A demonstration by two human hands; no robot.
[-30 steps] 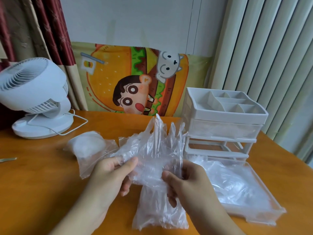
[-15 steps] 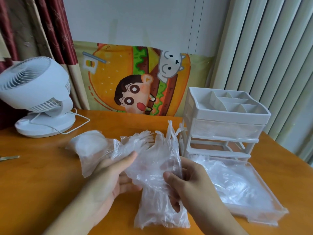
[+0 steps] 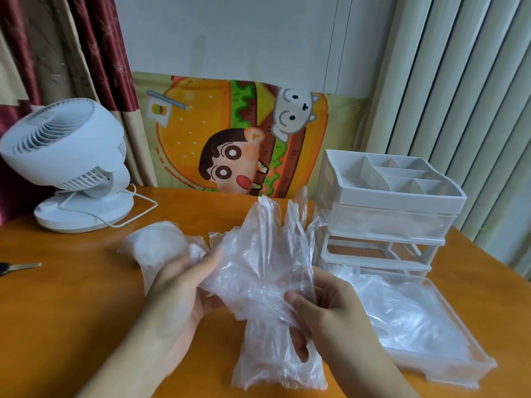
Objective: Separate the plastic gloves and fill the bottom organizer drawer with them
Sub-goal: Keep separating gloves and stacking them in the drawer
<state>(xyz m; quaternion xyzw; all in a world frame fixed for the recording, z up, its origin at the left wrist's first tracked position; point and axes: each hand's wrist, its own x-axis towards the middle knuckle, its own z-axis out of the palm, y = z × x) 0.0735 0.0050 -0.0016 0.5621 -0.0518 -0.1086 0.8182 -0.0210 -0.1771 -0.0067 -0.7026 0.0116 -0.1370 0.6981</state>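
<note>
Orange-brown wood table (image 3: 71, 311) carries everything, and its largest load is one white organizer (image 3: 385, 202) at the right: a divided top tray, one clear drawer shut beneath it, and an empty slot at the bottom. One bottom drawer (image 3: 457, 334) lies pulled fully out on the table just in front of the organizer, with a loose layer of clear gloves already in it; their number cannot be told. One white fan (image 3: 66, 156) stands at the far left, and one open packet of gloves (image 3: 158, 245) lies between it and the hands.

Since a second ago the bunch of plastic gloves (image 3: 264, 268) has spread wider and leans further to the left at its base, while its fingers have risen again after drooping half a second ago. Its long axis runs near-upright, glove fingers pointing up and away from the person, cuffs hanging down toward the table edge. How many gloves the bunch holds is not countable.

Two hands work it. The left hand (image 3: 184, 288) pinches the left edge of the bunch, thumb laid flat over the plastic, fingers behind. The right hand (image 3: 330, 308) grips the lower right part, thumb on top and fingers curled under the film.

One metal key (image 3: 20, 267) lies at the far left edge.
</note>
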